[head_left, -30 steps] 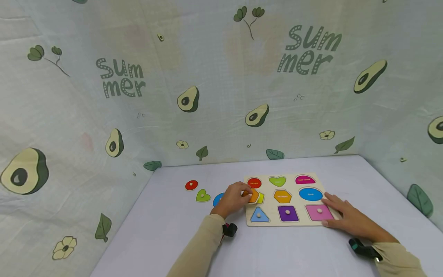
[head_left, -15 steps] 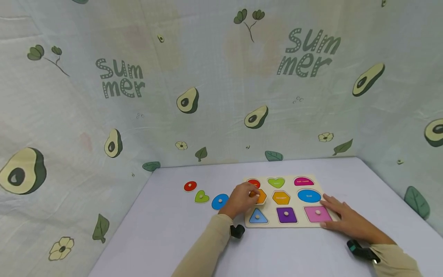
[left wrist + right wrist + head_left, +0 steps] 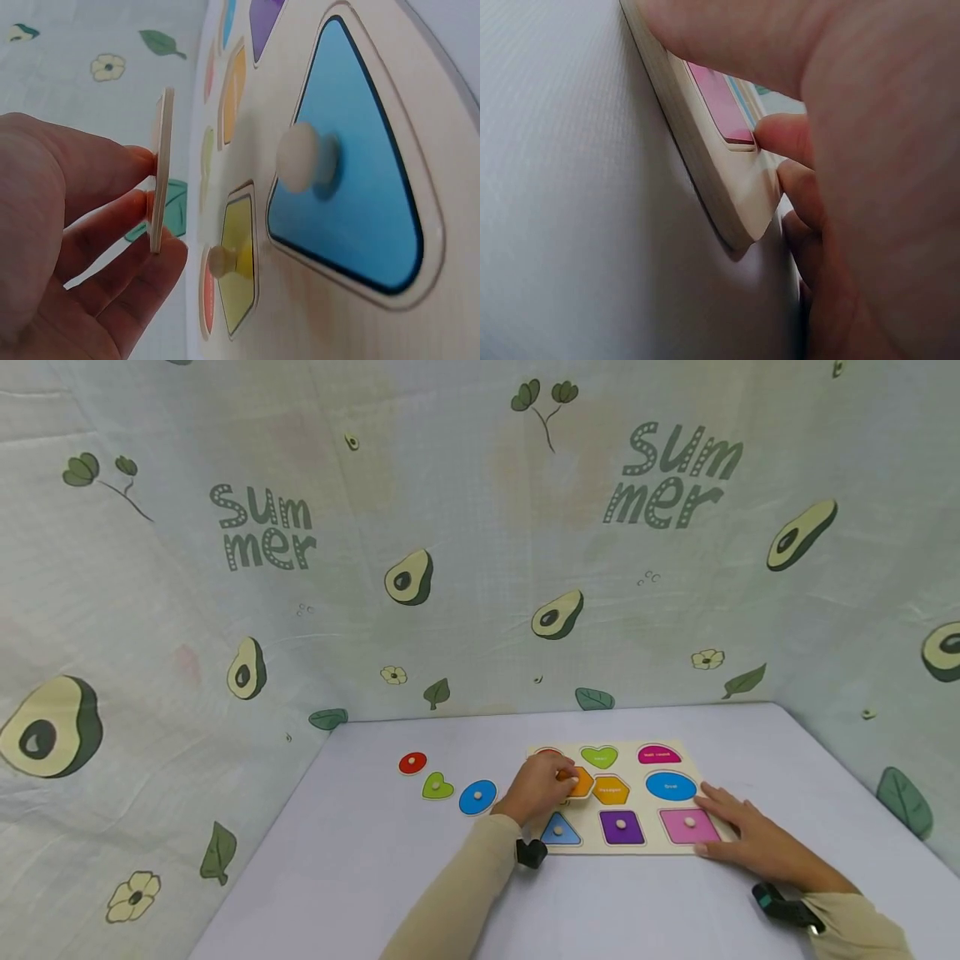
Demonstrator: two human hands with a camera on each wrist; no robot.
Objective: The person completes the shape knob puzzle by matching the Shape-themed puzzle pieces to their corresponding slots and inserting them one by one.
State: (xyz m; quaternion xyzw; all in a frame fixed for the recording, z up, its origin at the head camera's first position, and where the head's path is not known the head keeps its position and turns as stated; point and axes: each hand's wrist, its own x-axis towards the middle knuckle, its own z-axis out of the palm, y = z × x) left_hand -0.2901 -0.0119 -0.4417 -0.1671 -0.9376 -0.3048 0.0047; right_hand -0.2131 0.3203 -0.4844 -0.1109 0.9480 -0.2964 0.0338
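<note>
My left hand (image 3: 536, 785) pinches an orange hexagon puzzle piece (image 3: 582, 782) between thumb and fingers. The piece (image 3: 163, 172) shows edge-on in the left wrist view, held apart from the wooden puzzle board (image 3: 589, 837). An orange hexagon recess (image 3: 612, 791) lies just right of the held piece. Along the board's right edge rests my right hand (image 3: 761, 837), fingers spread and thumb by the near corner. Knobbed pieces sit in the board: a blue triangle (image 3: 360, 165), a yellow piece (image 3: 238, 270), a purple square (image 3: 622, 828) and a pink piece (image 3: 686, 827).
Left of the board lie a red piece (image 3: 412, 763), a green heart (image 3: 437, 786) and a blue oval (image 3: 477, 797), each with a knob. A printed cloth (image 3: 465, 677) hangs behind the white table (image 3: 337, 860).
My left hand has carried the orange hexagon rightward over the board, toward the hexagon recess. The blue oval has come into full view. My right hand stays at the board's edge.
</note>
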